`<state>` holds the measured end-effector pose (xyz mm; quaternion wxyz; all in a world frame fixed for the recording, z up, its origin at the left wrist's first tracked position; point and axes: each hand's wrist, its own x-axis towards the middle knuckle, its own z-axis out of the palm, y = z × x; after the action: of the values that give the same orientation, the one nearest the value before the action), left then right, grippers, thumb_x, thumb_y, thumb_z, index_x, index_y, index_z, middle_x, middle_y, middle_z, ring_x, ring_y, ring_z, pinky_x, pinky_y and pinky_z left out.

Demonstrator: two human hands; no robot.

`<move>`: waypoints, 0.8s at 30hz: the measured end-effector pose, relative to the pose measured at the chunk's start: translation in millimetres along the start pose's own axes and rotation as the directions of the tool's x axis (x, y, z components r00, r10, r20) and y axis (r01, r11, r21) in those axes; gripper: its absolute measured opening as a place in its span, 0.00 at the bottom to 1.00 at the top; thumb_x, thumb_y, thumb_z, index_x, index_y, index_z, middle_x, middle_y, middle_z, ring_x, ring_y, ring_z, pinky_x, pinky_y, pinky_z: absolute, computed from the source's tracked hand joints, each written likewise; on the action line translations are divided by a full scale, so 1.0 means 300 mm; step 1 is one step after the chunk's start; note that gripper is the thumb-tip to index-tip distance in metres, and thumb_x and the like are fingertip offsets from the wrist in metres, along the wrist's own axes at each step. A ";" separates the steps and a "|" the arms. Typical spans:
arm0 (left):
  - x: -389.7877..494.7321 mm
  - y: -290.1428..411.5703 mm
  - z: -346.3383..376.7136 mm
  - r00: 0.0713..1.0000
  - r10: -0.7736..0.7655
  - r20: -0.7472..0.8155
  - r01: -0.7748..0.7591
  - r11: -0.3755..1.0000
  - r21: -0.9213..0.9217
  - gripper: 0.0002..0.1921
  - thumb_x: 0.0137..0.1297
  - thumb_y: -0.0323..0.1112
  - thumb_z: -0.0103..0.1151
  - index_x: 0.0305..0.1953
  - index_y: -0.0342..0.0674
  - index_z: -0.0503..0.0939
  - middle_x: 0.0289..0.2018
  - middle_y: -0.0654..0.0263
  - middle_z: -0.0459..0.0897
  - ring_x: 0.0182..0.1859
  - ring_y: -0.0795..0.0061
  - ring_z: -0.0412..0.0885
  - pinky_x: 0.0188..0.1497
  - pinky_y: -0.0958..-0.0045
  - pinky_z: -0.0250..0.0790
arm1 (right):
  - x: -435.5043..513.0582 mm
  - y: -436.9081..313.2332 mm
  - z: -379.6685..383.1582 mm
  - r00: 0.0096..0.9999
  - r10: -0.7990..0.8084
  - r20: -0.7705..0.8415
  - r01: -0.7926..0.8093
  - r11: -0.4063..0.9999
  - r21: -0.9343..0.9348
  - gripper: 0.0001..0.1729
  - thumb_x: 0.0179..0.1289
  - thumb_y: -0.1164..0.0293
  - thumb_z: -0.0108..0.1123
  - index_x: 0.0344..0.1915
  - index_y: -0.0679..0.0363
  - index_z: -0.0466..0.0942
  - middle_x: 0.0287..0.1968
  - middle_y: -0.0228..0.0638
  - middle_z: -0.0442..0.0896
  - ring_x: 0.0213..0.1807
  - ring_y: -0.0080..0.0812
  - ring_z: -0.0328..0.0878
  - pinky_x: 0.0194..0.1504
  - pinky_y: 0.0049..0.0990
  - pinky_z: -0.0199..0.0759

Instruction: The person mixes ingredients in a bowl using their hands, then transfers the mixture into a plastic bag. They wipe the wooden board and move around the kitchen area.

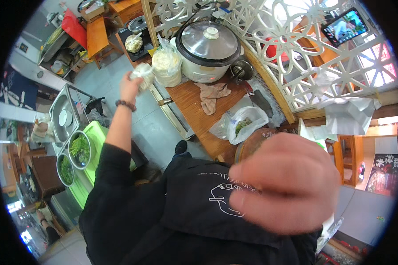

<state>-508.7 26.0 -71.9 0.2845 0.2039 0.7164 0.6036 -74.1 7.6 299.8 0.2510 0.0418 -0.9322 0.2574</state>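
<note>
My left hand [129, 86], with a beaded bracelet at the wrist, grips a small clear bag of pale food [145, 74] over the floor, left of the wooden table [185, 101]. Just right of it stands a larger bag of pale, flat food [167, 64], beside a big rice cooker [202, 64] with its metal lid on. My right hand [292, 185] is blurred and very close to the camera. Its thumb and curled fingers are apart, with nothing visible between them. Behind it, a round wooden block [243, 150] is partly hidden. A white plastic bag [260, 116] holds greens.
A crumpled cloth [214, 94] lies before the cooker, a metal pot [241, 70] beside it. A white lattice screen [301, 49] bounds the table; a phone [345, 26] is mounted there. At left are a steel sink [66, 99] and two bowls of greens [80, 149].
</note>
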 end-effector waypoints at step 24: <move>0.647 -0.169 0.122 0.810 0.546 0.214 -0.486 0.421 0.766 0.25 0.65 0.37 0.65 0.62 0.34 0.79 0.60 0.46 0.82 0.62 0.44 0.79 0.68 0.51 0.69 | -0.183 0.412 0.369 0.749 0.662 -0.028 -0.662 0.749 0.025 0.07 0.58 0.74 0.66 0.37 0.60 0.80 0.31 0.41 0.80 0.39 0.48 0.81 0.43 0.42 0.77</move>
<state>-628.8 167.2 -157.0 -0.0598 0.4964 0.8176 0.2855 -101.3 56.1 133.9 0.1597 -0.2939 -0.8803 0.3364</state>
